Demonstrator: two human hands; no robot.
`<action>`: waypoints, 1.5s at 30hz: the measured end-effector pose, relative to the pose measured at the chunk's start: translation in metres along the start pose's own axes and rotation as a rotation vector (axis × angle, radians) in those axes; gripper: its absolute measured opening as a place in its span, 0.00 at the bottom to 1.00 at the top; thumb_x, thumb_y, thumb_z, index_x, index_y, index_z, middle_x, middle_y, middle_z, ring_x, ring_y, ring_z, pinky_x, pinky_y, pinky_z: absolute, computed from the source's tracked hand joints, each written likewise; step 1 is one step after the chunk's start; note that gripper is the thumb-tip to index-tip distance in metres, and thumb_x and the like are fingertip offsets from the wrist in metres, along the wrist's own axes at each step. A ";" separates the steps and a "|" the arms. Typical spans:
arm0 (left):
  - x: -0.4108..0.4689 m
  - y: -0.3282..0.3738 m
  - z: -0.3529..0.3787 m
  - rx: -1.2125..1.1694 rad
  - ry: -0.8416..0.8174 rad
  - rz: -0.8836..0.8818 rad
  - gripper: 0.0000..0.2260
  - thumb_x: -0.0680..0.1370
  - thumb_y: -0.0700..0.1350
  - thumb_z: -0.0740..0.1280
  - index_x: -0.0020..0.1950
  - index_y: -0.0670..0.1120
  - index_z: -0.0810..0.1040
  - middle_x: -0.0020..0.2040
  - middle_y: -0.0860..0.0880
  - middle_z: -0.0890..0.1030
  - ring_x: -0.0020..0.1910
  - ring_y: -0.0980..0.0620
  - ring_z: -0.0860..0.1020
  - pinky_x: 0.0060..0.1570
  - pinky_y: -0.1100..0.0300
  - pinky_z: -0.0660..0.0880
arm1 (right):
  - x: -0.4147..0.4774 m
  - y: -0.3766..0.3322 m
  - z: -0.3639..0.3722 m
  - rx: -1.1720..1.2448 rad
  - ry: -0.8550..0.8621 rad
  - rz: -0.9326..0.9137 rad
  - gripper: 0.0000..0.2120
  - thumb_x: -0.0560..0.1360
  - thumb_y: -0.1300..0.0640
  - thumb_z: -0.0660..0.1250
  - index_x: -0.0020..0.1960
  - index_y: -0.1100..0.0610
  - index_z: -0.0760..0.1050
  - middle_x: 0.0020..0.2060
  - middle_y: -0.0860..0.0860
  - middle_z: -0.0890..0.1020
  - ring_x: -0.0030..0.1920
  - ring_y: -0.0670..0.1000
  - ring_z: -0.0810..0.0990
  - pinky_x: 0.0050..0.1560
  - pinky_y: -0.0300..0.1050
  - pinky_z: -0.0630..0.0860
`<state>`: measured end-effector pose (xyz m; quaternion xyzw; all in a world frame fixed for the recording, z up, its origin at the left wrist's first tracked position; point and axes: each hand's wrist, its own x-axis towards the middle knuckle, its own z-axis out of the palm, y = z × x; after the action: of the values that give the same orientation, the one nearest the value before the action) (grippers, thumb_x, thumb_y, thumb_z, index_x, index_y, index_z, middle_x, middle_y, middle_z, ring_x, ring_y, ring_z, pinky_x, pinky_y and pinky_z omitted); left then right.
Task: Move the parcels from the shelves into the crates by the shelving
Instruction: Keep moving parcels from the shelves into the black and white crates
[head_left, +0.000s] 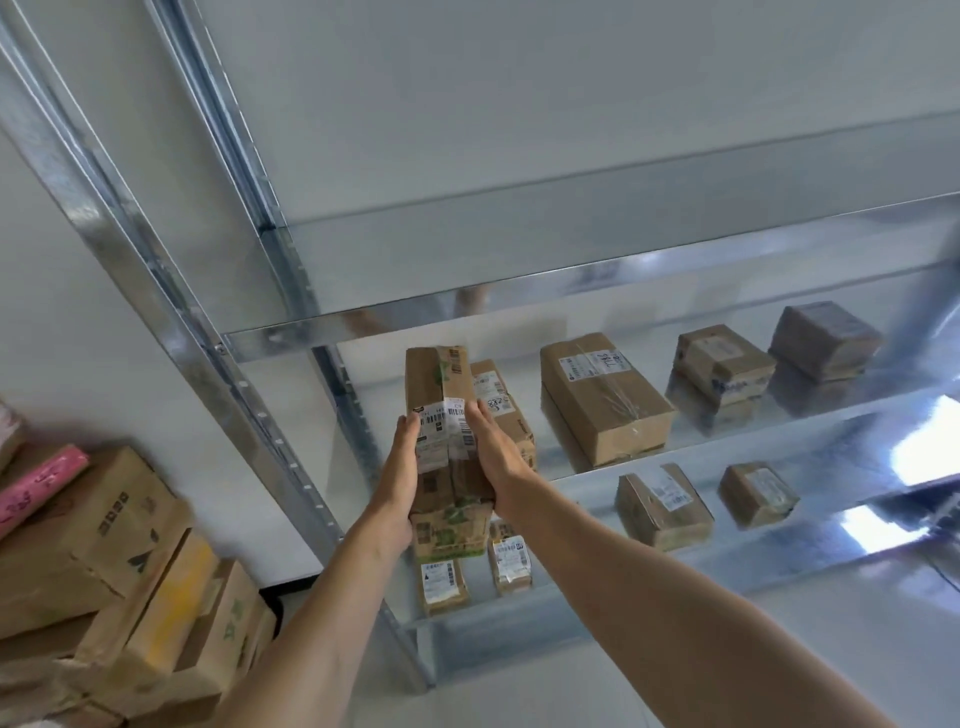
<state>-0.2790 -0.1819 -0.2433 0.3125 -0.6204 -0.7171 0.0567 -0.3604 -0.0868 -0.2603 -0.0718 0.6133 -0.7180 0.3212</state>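
1. Position. The person is holding a long cardboard parcel (441, 395) between both hands. Its far end is reaching in over the shelf (841, 441), and its near end is hanging out in front of the shelf edge. Whether the far end is resting on the shelf cannot be told.

2. Hands. The left hand (400, 483) is pressing flat against the left face, with its fingers straight and together. The right hand (496, 457) is doing the same on the right face. Neither hand is curling round the parcel, and the thumbs are hard to make out.

3. Handling. The board is looking stiff but creased, and probably light, since a palm clamp alone is carrying it. The tape and the label (447, 415) between the fingertips are likely slick, so friction alone may be letting it slide. A safer hold would be to hook the fingers under the near end, by the wrists.

4. Not visible.
- The underside is hidden.
- A seam is crossing the parcel between the palms, so it cannot be told whether this is one box or two.
- The label print is too blurred to read.
- A second parcel (511, 415) is lying just beyond the right fingertips, partly covered.
- No crate is showing; the cartons (104, 545) below and left of the left hand are being cut off by the frame.
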 end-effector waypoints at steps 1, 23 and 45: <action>-0.011 -0.002 0.007 0.004 -0.006 0.008 0.27 0.81 0.69 0.53 0.70 0.56 0.76 0.60 0.41 0.82 0.57 0.42 0.81 0.52 0.48 0.78 | -0.013 -0.001 -0.009 0.007 0.002 -0.013 0.28 0.83 0.36 0.56 0.80 0.40 0.57 0.70 0.53 0.73 0.65 0.58 0.77 0.56 0.49 0.79; -0.127 -0.038 0.239 0.252 -0.580 -0.007 0.26 0.82 0.69 0.51 0.65 0.58 0.82 0.58 0.42 0.85 0.59 0.40 0.82 0.64 0.38 0.76 | -0.209 0.001 -0.222 0.236 0.420 -0.248 0.18 0.85 0.42 0.54 0.73 0.43 0.60 0.67 0.57 0.76 0.57 0.55 0.81 0.54 0.50 0.81; -0.147 -0.096 0.416 0.346 -1.236 -0.074 0.20 0.86 0.56 0.57 0.64 0.45 0.81 0.50 0.40 0.87 0.43 0.44 0.86 0.36 0.54 0.82 | -0.306 0.026 -0.341 0.356 1.127 -0.396 0.14 0.86 0.48 0.56 0.71 0.47 0.67 0.58 0.55 0.82 0.52 0.54 0.86 0.49 0.50 0.84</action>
<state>-0.3480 0.2636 -0.2622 -0.1325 -0.6341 -0.6560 -0.3874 -0.2810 0.3650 -0.2766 0.2602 0.5345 -0.7828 -0.1840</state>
